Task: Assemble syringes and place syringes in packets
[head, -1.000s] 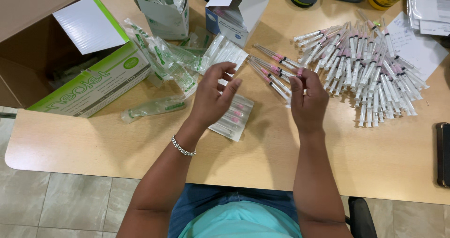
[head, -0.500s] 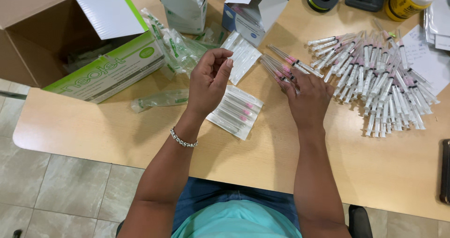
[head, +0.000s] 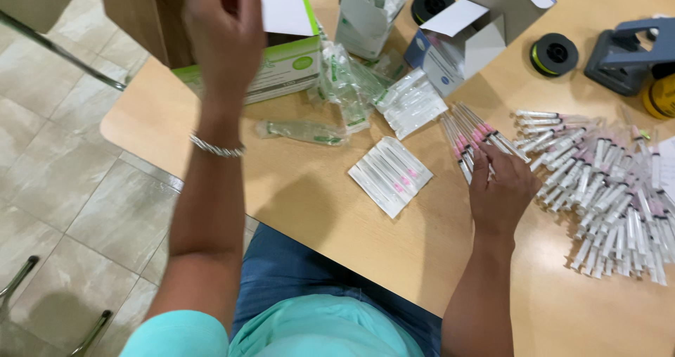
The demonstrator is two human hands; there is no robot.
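Observation:
My left hand (head: 225, 30) is raised over the table's far left corner, in front of a cardboard box (head: 133, 5); its back faces me, the fingers curl, and I cannot tell whether it holds anything. A silver bracelet (head: 216, 148) circles that wrist. My right hand (head: 500, 188) lies on the table, fingers closed over the ends of a fanned bunch of pink-capped syringes (head: 467, 135). A flat strip of packed needles (head: 390, 174) rests between my arms.
A large pile of syringes (head: 612, 195) spreads at the right. Wrapped packets (head: 302, 132), a green-and-white carton (head: 281, 68), an open blue-white box (head: 457, 47), two tape rolls (head: 554, 54) and a grey device (head: 626, 51) line the back. The wooden table's (head: 140, 132) corner is at left.
My left hand has left the syringes and lifted up and to the left toward the cardboard box. The right hand stays on the bunch. The camera has swung left.

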